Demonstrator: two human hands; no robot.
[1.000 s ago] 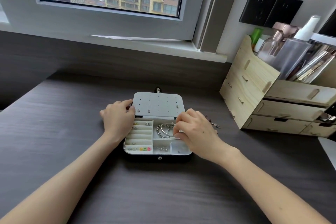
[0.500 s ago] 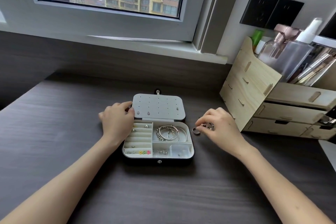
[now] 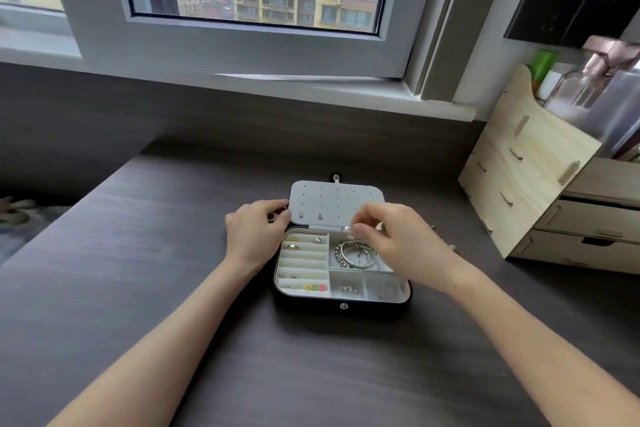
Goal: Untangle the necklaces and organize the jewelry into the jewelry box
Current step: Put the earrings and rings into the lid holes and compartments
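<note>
A small black jewelry box (image 3: pixel 343 306) lies open on the dark desk, its grey stud panel lid (image 3: pixel 337 199) tilted up at the back. Silver bracelets (image 3: pixel 349 255) lie coiled in the top right compartment. Rings (image 3: pixel 294 246) sit in the left slots and coloured studs (image 3: pixel 314 287) in the bottom row. My left hand (image 3: pixel 254 232) grips the lid's left edge. My right hand (image 3: pixel 401 239) hovers over the hinge and bracelet compartment, fingertips pinched together on a small piece of jewelry, blurred. A bit of jewelry (image 3: pixel 450 247) shows on the desk behind my right wrist.
A wooden drawer organizer (image 3: pixel 530 177) stands at the right, holding bottles (image 3: pixel 588 87) on top. The window sill (image 3: pixel 311 87) runs along the back above a dark wall panel. The desk's left edge (image 3: pixel 104 191) drops off diagonally.
My right hand went from the bracelet compartment out to the desk right of the box, pinched a small piece there, and has come back over the box. The left hand stayed on the lid.
</note>
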